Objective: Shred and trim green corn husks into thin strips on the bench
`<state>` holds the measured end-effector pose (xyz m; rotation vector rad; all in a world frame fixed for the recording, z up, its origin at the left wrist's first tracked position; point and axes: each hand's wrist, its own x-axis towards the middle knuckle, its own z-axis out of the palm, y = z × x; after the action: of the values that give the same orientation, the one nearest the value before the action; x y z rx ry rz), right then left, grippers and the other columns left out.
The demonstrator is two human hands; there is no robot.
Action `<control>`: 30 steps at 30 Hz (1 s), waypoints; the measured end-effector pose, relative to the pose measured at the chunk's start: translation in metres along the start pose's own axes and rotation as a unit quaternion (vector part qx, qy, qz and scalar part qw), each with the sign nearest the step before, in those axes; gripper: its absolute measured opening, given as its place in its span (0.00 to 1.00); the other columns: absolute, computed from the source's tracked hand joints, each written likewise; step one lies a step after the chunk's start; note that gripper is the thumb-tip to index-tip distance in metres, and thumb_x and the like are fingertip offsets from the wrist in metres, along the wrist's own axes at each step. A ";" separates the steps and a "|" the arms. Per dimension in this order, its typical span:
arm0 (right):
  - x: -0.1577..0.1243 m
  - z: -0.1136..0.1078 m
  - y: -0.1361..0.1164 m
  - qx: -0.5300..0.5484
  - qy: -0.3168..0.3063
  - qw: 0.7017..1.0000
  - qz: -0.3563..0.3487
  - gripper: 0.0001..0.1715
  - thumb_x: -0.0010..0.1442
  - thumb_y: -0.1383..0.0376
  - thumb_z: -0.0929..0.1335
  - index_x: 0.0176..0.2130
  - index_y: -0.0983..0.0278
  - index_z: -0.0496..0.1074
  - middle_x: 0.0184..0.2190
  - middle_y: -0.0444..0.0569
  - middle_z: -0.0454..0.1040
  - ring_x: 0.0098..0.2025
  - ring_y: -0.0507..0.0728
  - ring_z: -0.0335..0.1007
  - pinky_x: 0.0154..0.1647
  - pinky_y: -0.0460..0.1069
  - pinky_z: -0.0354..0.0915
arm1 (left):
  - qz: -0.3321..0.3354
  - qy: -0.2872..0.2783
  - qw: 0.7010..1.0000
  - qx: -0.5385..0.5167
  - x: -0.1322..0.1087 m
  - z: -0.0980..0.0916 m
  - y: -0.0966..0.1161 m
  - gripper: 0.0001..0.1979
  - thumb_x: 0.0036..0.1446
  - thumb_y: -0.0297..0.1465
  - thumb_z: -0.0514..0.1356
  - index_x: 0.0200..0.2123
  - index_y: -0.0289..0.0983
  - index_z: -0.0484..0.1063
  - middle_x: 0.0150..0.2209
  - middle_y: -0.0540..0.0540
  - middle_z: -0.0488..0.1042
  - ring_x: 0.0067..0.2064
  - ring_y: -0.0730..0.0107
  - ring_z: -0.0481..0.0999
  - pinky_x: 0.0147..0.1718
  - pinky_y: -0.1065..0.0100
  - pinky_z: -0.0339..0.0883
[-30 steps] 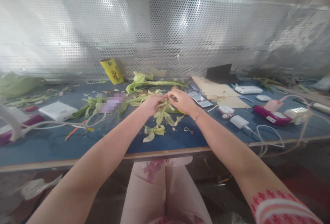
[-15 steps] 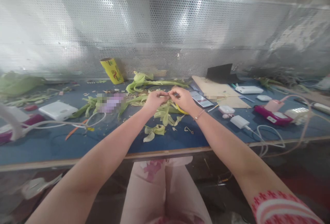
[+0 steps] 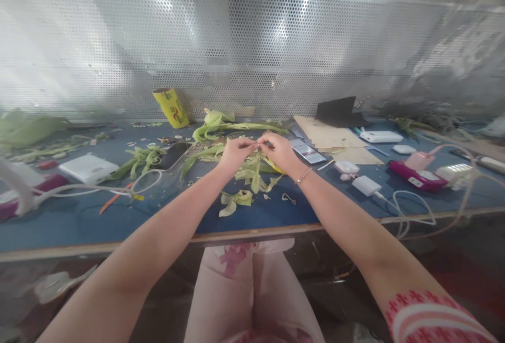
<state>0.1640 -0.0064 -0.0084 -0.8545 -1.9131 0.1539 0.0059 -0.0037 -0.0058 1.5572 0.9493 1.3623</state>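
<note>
My left hand (image 3: 239,153) and my right hand (image 3: 278,150) meet above the blue table, fingertips pinched close together. Whatever sits between the fingers is too small to make out. Right below them lie pale green, wilted leaves (image 3: 256,177), with a smaller curled leaf piece (image 3: 236,199) nearer the table edge. Beyond the hands stretches a long green leafy stalk (image 3: 213,124). Partly hidden by my right hand is a yellow object (image 3: 275,167). A phone (image 3: 307,151) with a lit screen rests just right of that hand.
A yellow tube (image 3: 171,108) leans before the perforated metal screen (image 3: 268,43). On the left are a dark phone (image 3: 174,155), a white box-shaped device (image 3: 89,169) and cables. To the right lie cardboard (image 3: 335,135), a white charger (image 3: 366,186) and a magenta power strip (image 3: 418,177).
Both hands stay nearly in place, fingertips still together. The phone at the left now shows a dark screen where a blurred, lilac patch was before.
</note>
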 end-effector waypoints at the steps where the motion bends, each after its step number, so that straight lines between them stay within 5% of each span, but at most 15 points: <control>1: 0.000 0.000 -0.001 0.003 0.003 1.000 0.001 0.06 0.56 0.68 0.63 0.33 0.62 0.70 0.35 0.49 0.75 0.38 0.54 0.70 0.38 0.49 0.68 | -0.022 -0.006 0.999 -0.032 0.001 0.000 -0.002 0.10 0.38 0.35 0.68 0.24 0.35 0.76 0.20 0.51 0.68 0.23 0.78 0.61 0.24 0.71 0.53; 6: -0.001 0.003 -0.003 0.057 0.038 0.997 0.028 0.03 0.56 0.65 0.65 0.32 0.62 0.67 0.33 0.48 0.74 0.36 0.54 0.71 0.39 0.50 0.67 | -0.091 -0.015 0.986 -0.140 0.002 0.001 -0.001 0.12 0.34 0.34 0.70 0.23 0.35 0.75 0.19 0.52 0.67 0.22 0.81 0.59 0.22 0.72 0.52; 16: -0.001 0.006 -0.011 0.144 0.080 0.980 0.110 0.11 0.53 0.58 0.69 0.28 0.62 0.65 0.32 0.47 0.75 0.31 0.52 0.69 0.34 0.50 0.67 | -0.072 -0.004 0.983 -0.169 -0.004 0.002 0.006 0.11 0.37 0.34 0.69 0.22 0.36 0.71 0.21 0.53 0.66 0.23 0.80 0.61 0.23 0.72 0.52; 24: 0.001 0.009 -0.013 0.125 0.082 0.981 0.120 0.08 0.54 0.60 0.68 0.29 0.63 0.68 0.31 0.47 0.75 0.32 0.53 0.70 0.37 0.50 0.67 | 0.018 0.029 0.999 0.021 -0.005 0.005 0.008 0.08 0.50 0.34 0.60 0.24 0.37 0.66 0.20 0.53 0.59 0.22 0.77 0.54 0.24 0.70 0.49; 30: 0.000 0.007 -0.013 0.084 0.107 0.988 0.071 0.05 0.56 0.63 0.67 0.31 0.63 0.68 0.33 0.47 0.73 0.36 0.54 0.69 0.40 0.51 0.66 | 0.158 0.042 0.960 0.226 -0.005 0.002 0.017 0.07 0.51 0.24 0.55 0.24 0.38 0.60 0.28 0.48 0.64 0.33 0.69 0.63 0.36 0.67 0.56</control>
<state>0.1518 -0.0138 -0.0060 -0.8567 -1.6159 0.2944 0.0073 -0.0148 0.0084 2.0801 1.1592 1.5085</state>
